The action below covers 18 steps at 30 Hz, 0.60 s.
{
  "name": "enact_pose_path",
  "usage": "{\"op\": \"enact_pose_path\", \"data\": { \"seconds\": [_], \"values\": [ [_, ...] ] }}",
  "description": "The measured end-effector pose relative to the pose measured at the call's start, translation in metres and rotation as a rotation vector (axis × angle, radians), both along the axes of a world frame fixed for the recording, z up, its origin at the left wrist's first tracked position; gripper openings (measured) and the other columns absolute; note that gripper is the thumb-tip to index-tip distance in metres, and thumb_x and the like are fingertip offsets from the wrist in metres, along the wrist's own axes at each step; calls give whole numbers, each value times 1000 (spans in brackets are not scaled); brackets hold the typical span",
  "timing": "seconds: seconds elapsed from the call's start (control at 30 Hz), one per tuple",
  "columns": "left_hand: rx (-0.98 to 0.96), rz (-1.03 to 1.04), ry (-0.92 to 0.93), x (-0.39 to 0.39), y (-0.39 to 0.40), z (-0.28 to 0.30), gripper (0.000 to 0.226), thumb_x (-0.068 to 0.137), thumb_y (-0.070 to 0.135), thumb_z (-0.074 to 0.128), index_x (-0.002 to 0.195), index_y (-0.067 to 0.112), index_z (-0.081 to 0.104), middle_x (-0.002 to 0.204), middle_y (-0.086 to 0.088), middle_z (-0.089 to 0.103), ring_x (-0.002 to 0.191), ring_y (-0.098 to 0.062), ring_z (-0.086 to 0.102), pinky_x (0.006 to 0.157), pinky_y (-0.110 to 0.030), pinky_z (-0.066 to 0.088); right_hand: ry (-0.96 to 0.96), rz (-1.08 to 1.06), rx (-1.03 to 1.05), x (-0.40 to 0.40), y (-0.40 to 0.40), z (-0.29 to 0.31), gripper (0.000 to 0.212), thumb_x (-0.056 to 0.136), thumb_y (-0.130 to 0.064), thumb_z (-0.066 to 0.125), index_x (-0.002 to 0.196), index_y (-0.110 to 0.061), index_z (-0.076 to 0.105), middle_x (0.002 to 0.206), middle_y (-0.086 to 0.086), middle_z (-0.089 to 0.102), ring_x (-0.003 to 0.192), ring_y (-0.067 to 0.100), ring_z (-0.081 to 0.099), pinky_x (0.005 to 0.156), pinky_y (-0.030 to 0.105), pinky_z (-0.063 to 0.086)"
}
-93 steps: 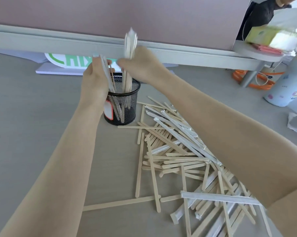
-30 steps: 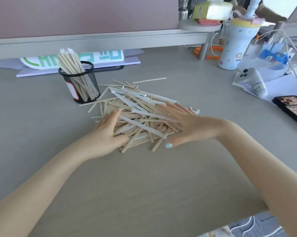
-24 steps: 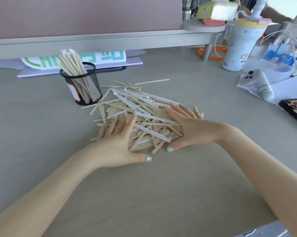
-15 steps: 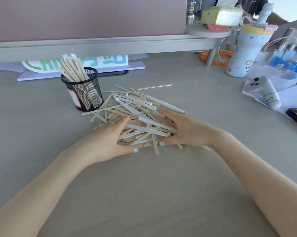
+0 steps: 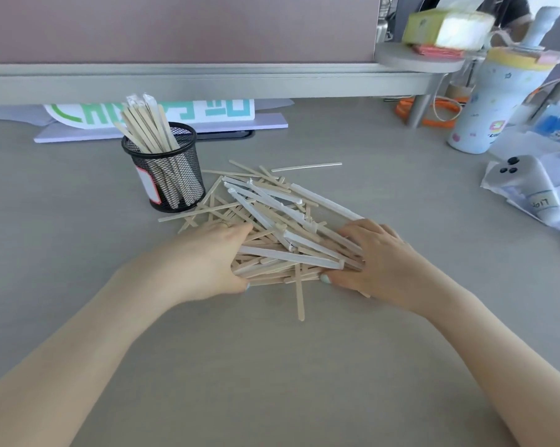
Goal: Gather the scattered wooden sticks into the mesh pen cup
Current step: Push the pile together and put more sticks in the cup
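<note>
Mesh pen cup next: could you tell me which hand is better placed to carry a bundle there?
Probably the left hand: the mesh pen cup stands on its side of the pile, nearer it than the right hand.

Mesh pen cup (image 5: 170,175): black wire mesh, upright on desk, white label with red edge on its left side. Holds bundle of pale sticks, leaning left, tops well above rim, two paper-wrapped.

Wooden sticks (image 5: 278,233): loose crisscross pile just right of cup, nearest ones touching its base. Mix of bare flat wood and white paper-wrapped. One stick lies apart beyond pile, another pokes out toward viewer.
</note>
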<state>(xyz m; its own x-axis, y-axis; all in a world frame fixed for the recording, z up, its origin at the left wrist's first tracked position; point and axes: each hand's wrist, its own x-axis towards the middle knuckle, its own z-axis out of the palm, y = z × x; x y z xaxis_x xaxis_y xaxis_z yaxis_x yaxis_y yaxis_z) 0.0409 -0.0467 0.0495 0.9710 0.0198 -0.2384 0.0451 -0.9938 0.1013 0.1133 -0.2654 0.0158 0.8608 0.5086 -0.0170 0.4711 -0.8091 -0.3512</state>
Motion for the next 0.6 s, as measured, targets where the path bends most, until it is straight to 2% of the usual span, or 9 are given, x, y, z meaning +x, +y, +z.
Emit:
{"op": "enact_pose_path", "data": {
  "seconds": [0.1, 0.23, 0.3, 0.37, 0.43, 0.5, 0.6],
  "values": [
    [-2, 7, -28, 3, 2, -1, 53, 81, 30, 60, 127, 18, 39, 126, -1, 53, 112, -22, 50, 92, -38, 45, -7, 28, 51, -1, 4, -2, 51, 76, -48, 63, 120, -26, 52, 125, -8, 48, 122, 16, 38, 100, 29, 34],
    [37, -33, -108, 7, -3, -12, 38, 82, 22, 55, 117, 15, 43, 113, -2, 53, 104, -22, 50, 84, -35, 45, -33, 91, 106, -2, 9, -7, 30, 83, -35, 58, 111, -28, 54, 116, -9, 49, 116, 15, 42, 99, 32, 36],
    [71, -56, -169, 7, -8, -15, 29, 83, 20, 54, 108, 12, 40, 99, -2, 48, 98, -23, 47, 73, -30, 37, -42, 108, 97, -3, 11, -9, 26, 84, -33, 56, 108, -27, 52, 112, -8, 47, 112, 15, 43, 95, 30, 35],
    [111, -70, -231, 6, -13, -15, 26, 85, 21, 52, 100, 14, 32, 79, 1, 39, 84, -23, 42, 67, -28, 28, -62, 118, 84, -3, 13, -9, 18, 83, -29, 55, 99, -27, 48, 106, -7, 45, 107, 16, 42, 82, 25, 27],
    [160, -97, -301, 6, -14, -20, 29, 85, 23, 49, 106, 15, 30, 69, 5, 32, 79, -22, 39, 68, -28, 25, -61, 130, 79, -4, 15, -7, 19, 80, -24, 56, 93, -28, 42, 101, -7, 44, 104, 17, 42, 79, 24, 25],
    [170, -93, -337, 8, -14, -25, 35, 85, 24, 48, 114, 13, 32, 77, 3, 41, 91, -25, 47, 74, -30, 27, -52, 129, 102, -5, 17, -7, 19, 78, -20, 57, 93, -26, 45, 102, -5, 46, 103, 17, 42, 82, 26, 31],
    [153, -87, -340, 9, -14, -29, 37, 85, 24, 47, 121, 18, 37, 107, 0, 55, 111, -24, 48, 86, -33, 30, -64, 131, 135, -5, 17, -7, 23, 79, -15, 56, 88, -29, 40, 99, -6, 44, 96, 15, 39, 81, 25, 31]
  ]
}}
